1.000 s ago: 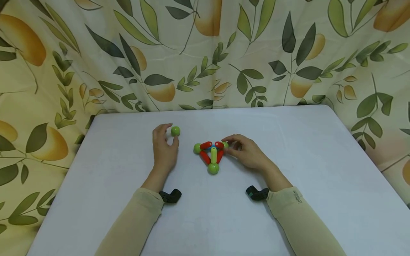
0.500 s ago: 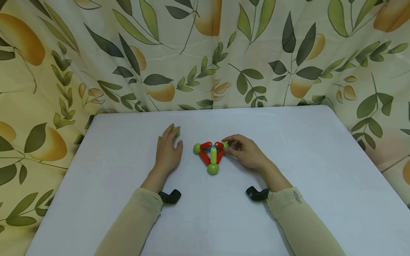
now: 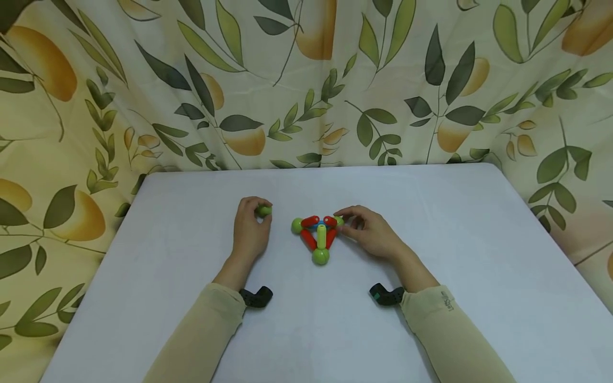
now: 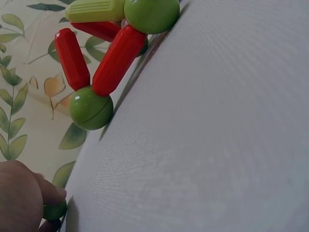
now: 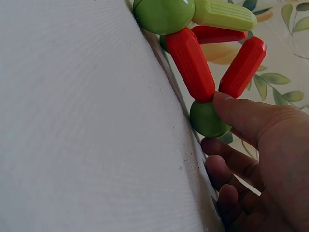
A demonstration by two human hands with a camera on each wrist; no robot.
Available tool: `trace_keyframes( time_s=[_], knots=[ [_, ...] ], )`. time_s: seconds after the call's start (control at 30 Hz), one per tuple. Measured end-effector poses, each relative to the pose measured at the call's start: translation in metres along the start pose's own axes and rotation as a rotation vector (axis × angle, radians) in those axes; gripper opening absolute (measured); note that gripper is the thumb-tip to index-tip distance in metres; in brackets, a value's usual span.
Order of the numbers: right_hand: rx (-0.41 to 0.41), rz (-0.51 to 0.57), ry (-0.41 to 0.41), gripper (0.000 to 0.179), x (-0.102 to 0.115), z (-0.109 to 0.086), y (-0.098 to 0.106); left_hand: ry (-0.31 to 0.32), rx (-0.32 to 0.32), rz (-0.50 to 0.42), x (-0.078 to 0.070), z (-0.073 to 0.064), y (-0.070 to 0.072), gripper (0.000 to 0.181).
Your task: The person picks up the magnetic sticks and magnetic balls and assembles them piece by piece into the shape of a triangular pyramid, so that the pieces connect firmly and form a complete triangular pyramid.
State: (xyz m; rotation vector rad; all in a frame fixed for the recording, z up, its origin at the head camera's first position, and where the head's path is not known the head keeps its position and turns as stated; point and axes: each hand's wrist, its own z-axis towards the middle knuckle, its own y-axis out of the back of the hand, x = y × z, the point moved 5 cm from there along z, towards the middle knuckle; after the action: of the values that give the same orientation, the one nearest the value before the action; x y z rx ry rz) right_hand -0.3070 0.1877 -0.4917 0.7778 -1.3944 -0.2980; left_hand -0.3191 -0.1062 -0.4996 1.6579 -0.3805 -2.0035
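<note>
My left hand holds a loose green ball between curled fingers and thumb, at the left of the white table. Much of that ball is hidden by the fingers in the left wrist view. To its right stands a triangular ball-and-rod frame. Green balls form its corners, with red rods and a blue rod at the base. Further red rods and a yellow-green rod tilt upward from the corners. The thumb and fingers of my right hand pinch the frame's right corner ball.
The white-covered table ends at a back edge in front of a leaf-and-fruit patterned curtain. A black wrist device juts from the left cuff, and a similar device from the right.
My left hand has reached over the loose green ball, closed its fingers round it and drawn it slightly nearer. The right hand stays on the frame's corner. The head view has tilted slightly.
</note>
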Motion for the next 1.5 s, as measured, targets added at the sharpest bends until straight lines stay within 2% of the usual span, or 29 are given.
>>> trace_keyframes(
  time_s=[0.13,0.33,0.53,0.67,0.83,1.03,1.3,1.5],
  knots=[
    [-0.010,-0.011,0.011,0.034,0.002,0.001,0.001,-0.009,-0.019,-0.011,-0.002,0.001,0.003,0.020],
    [-0.025,-0.013,0.028,0.033,0.006,0.002,0.002,0.004,-0.041,-0.067,-0.003,0.001,0.004,0.030],
    [-0.029,-0.029,0.021,0.033,0.004,-0.002,-0.001,0.009,-0.027,-0.205,-0.006,-0.003,0.000,0.039],
    [-0.036,-0.023,0.022,0.033,0.004,-0.003,-0.002,-0.011,-0.020,-0.301,-0.015,-0.005,-0.003,0.041],
    [-0.029,-0.015,0.020,0.032,0.004,-0.002,-0.002,-0.044,0.017,-0.394,-0.027,-0.010,-0.007,0.040],
    [-0.029,-0.025,0.018,0.033,0.004,-0.002,-0.001,-0.085,0.051,-0.416,-0.046,-0.015,-0.009,0.037],
    [-0.032,-0.017,0.025,0.032,0.006,-0.003,-0.001,-0.128,0.149,-0.350,-0.072,-0.027,-0.013,0.036],
    [-0.031,-0.014,0.018,0.032,0.005,-0.002,-0.001,-0.160,0.199,-0.332,-0.083,-0.034,-0.017,0.037]
  ],
)
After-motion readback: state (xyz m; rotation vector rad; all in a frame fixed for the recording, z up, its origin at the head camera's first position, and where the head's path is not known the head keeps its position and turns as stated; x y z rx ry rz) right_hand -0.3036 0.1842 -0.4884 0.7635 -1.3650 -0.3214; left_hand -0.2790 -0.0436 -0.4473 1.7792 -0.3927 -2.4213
